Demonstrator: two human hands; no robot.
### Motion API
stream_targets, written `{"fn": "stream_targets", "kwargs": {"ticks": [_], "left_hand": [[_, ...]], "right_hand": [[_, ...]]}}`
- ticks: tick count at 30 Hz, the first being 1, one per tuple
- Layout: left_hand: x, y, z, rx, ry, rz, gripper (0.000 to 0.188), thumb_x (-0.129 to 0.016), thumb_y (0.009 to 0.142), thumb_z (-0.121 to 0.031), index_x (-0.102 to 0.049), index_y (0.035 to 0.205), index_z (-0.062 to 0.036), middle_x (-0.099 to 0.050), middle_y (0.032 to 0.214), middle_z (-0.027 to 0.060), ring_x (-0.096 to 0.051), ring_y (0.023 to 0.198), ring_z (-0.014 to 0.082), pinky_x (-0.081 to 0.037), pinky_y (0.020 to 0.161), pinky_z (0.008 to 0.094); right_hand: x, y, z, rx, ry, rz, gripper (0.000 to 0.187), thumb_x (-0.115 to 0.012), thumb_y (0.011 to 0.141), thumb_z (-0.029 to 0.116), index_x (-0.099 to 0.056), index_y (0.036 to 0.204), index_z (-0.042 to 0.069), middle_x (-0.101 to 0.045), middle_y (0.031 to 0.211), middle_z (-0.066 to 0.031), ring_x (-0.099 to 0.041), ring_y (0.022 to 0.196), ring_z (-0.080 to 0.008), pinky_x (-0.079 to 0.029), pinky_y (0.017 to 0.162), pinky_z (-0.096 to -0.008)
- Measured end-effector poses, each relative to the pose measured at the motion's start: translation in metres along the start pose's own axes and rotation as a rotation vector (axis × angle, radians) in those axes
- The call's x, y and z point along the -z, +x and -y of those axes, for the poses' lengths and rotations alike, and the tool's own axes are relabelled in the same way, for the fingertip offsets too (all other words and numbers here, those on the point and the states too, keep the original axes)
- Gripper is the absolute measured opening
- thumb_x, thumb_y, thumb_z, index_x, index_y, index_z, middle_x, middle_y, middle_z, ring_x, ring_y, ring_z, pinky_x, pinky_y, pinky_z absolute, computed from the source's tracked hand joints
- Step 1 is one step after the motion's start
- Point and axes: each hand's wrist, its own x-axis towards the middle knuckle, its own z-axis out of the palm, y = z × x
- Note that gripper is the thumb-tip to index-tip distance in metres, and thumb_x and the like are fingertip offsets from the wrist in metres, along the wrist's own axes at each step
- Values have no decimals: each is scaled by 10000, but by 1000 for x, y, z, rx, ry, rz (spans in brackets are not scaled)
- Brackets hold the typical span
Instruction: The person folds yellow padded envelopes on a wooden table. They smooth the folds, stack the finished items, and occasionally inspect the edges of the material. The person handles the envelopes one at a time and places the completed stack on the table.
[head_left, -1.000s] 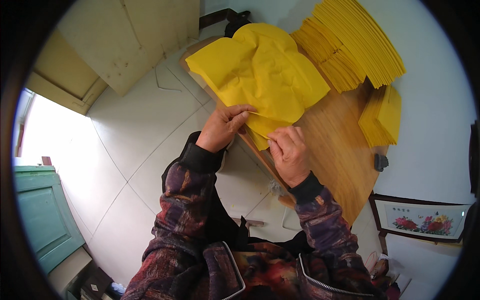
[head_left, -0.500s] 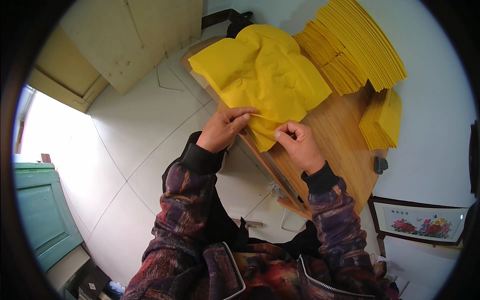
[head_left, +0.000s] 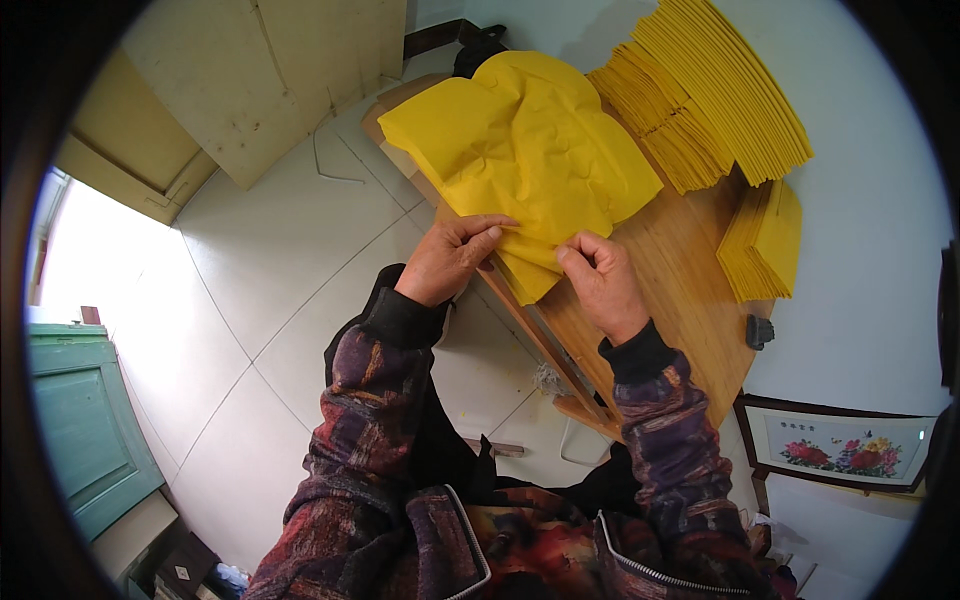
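Observation:
A heap of large crinkled yellow paper sheets (head_left: 530, 150) lies on a wooden table (head_left: 690, 290), hanging over its near edge. My left hand (head_left: 450, 260) pinches the lower edge of the top sheet from the left. My right hand (head_left: 600, 285) pinches the same edge a little to the right, resting on the tabletop. Between the two hands the paper corner folds down over the table's edge.
A tall fanned stack of folded yellow sheets (head_left: 720, 90) sits at the back of the table, a smaller stack (head_left: 765, 245) at its right. A small dark object (head_left: 760, 330) lies near the wall. A framed flower picture (head_left: 850, 450) leans below. A green cabinet (head_left: 70, 430) stands left.
Both hands have slid a little along the sheet's edge, the right one moving up and away from the left. The paper edge is now stretched between them.

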Motion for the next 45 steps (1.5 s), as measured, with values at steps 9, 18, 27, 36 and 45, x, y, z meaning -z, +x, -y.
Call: {"fn": "stream_targets", "kwargs": {"ticks": [9, 18, 27, 36, 45], "left_hand": [[0, 0, -3, 3, 15, 3, 326, -497, 987, -222, -619, 1193, -2, -606, 825, 12, -560, 705, 84, -470, 688, 231], [8, -1, 6, 53, -40, 90, 354, -595, 931, -171, -582, 1247, -12, -572, 796, -13, -495, 696, 70, -446, 667, 226], [4, 0, 5, 33, -40, 38, 326, -599, 938, -209, -617, 1205, -23, -619, 867, 10, -546, 761, 92, -482, 718, 251], [2, 0, 2, 41, -66, 20, 313, -605, 938, -227, -639, 1175, -25, -644, 933, 28, -559, 797, 101, -492, 731, 264], [0, 2, 6, 57, -83, -9, 314, -624, 928, -219, -642, 1169, -18, -645, 907, 26, -559, 762, 97, -492, 708, 254]], "right_hand": [[-4, 3, 6, 85, -57, -73, 219, -564, 895, 103, -506, 715, -8, -478, 615, -2, -419, 585, -55, -364, 518, -244], [-5, 7, 12, 177, -195, -145, 201, -580, 914, 122, -525, 773, -10, -518, 663, -80, -486, 593, -163, -406, 551, -302], [-4, 13, 14, 331, -294, -170, 230, -582, 952, 178, -549, 810, 0, -453, 637, -24, -408, 602, -86, -363, 537, -252], [1, 11, 15, 148, -88, -35, 197, -590, 935, 136, -543, 800, 0, -503, 699, 3, -463, 639, -71, -403, 570, -246], [-4, 10, 11, 215, -87, -123, 78, -582, 907, 54, -555, 967, 13, -587, 805, -27, -543, 698, -82, -456, 635, -222]]}}
